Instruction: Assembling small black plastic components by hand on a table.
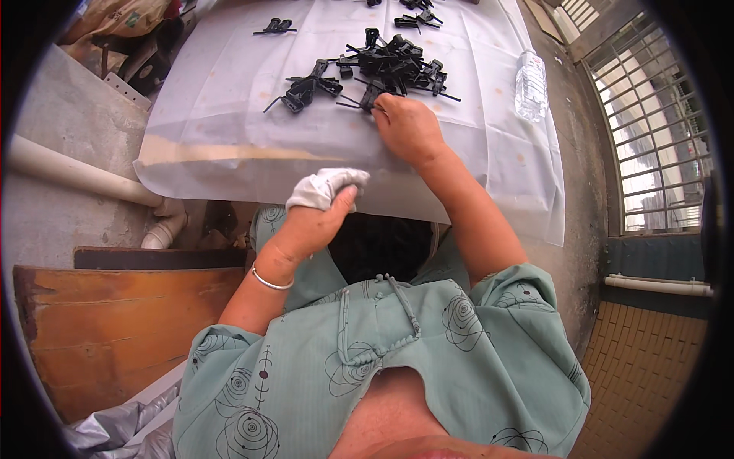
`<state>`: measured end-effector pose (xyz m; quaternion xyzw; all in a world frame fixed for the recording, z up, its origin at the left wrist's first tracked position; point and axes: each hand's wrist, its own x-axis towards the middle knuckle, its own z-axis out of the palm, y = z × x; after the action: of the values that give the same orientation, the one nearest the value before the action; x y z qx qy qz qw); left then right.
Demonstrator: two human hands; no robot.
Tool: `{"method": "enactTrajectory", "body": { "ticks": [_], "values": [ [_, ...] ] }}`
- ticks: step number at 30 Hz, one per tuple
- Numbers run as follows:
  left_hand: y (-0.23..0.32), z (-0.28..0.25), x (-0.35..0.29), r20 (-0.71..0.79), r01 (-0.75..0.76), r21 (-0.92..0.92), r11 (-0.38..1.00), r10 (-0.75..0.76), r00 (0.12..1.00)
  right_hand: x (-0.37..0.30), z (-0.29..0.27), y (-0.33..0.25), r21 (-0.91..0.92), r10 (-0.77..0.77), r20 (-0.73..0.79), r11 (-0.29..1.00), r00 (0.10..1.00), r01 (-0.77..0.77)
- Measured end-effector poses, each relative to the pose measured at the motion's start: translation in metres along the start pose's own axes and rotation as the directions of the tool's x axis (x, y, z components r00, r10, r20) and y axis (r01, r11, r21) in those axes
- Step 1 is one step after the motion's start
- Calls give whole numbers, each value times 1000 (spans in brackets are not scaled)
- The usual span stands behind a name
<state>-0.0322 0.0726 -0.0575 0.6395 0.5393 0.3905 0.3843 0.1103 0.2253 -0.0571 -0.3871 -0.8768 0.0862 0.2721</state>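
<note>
My left hand (319,218), at the table's near edge, is closed around a crumpled white cloth (317,189). My right hand (410,126) reaches over the table, its fingertips pinched on a small black plastic piece (371,96) with thin strips sticking out. That piece lies at the near side of a heap of similar black plastic pieces (397,61). Left of the heap is a smaller cluster of black pieces (298,96). The fingers partly hide the held piece.
A translucent sheet (222,99) covers the table. More black pieces (275,27) lie farther back. On the right side stands or lies a clear plastic bottle (531,88); I cannot tell which. A white pipe (76,172) and a wooden board (130,329) are at left, a barred window (650,122) at right.
</note>
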Motion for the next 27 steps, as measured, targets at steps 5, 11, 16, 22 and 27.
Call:
{"method": "enactTrajectory", "body": {
  "ticks": [5,11,16,22,27],
  "values": [
    [-5,7,10,-181,113,-574,811,-260,948,-49,-22,-11,217,-89,-131,969,987,116],
    [8,16,24,29,105,-953,283,-258,966,-71,-35,-33,451,-237,-72,859,969,244],
    [20,18,22,-145,-12,-796,606,-170,975,-74,-57,-50,430,-223,-84,871,971,237],
    [41,17,13,-121,9,-523,852,-85,989,-59,-43,-45,610,131,-144,793,981,-16],
    [47,22,14,-150,0,-441,897,-73,986,-61,-50,-38,739,161,143,639,977,-214]
  ]
}}
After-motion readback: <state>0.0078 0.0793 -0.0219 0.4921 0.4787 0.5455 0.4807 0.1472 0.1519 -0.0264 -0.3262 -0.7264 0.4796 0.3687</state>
